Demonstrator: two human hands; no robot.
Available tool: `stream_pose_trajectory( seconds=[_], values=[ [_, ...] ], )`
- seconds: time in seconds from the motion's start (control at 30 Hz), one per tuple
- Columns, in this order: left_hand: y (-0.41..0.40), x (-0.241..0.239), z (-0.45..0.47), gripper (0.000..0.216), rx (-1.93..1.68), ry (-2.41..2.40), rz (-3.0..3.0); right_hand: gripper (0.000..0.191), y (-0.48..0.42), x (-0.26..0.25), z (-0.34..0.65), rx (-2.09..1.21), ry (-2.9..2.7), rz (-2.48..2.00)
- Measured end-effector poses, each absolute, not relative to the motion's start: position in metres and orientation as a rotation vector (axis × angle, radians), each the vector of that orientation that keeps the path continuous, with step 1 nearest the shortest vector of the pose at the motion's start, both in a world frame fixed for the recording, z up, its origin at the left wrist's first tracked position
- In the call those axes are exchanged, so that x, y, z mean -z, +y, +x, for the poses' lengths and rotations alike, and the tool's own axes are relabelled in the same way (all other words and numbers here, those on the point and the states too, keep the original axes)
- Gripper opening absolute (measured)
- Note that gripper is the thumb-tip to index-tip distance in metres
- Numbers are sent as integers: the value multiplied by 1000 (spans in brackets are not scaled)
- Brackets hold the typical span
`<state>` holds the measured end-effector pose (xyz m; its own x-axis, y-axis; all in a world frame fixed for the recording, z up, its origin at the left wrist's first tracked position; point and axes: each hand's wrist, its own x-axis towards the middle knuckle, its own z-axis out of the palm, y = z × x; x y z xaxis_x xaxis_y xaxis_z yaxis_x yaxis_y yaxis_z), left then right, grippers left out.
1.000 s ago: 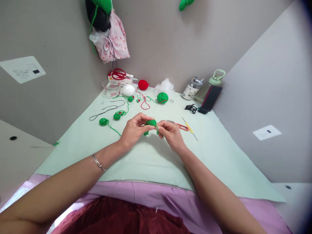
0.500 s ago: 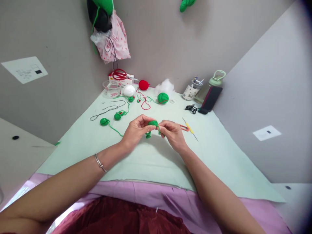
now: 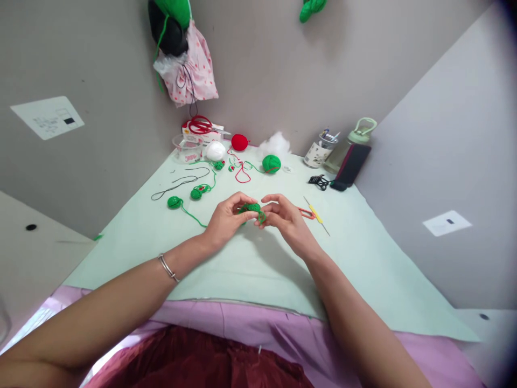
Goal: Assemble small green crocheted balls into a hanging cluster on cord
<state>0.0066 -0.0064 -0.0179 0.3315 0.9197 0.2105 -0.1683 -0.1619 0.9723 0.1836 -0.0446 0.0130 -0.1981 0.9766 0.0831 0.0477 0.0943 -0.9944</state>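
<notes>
Just spread the right hand [image 3: 287, 220] wider, beside the green crochet piece [image 3: 252, 207], still pinching that in the left hand [image 3: 226, 218]; can't read red lettering [image 3: 191, 158] on clear tub [image 3: 181, 153].

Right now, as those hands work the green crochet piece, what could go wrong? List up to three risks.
The left hand's grip holds the green crochet piece, with a loose loop beside the right hand; a tug might distort it.
A green strand trails from a small green ball toward the left hand and could snag.
Loose red and green yarn lies crossed near the red yarn ball, so it might tangle.
</notes>
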Motion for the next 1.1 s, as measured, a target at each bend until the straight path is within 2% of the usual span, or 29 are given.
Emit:
stream_pose_trajectory(
  seconds=[0.1,0.23,0.33,0.57,0.8,0.93,1.1],
  values=[
    [-6,18,6,29,-1077,754,1382,21,-43,-12,188,-1126,-1523,-1139],
    [-6,16,5,33,-1009,767,1425,24,-36,-5,193,-891,-1608,-1257],
    [-6,16,6,34,-953,779,1450,24,-34,-4,192,-946,-1552,-1251],
    [-7,15,7,31,-811,752,1502,11,-32,-13,194,-984,-1270,-1208],
    [-11,13,7,34,-682,647,1393,29,-39,-22,194,-1454,-1183,-1083],
    [-14,10,9,30,-590,619,1401,33,-36,-24,199,-1357,-1083,-993],
    [-11,11,6,34,-665,659,1401,29,-33,-26,203,-1343,-1058,-943]
  ],
)
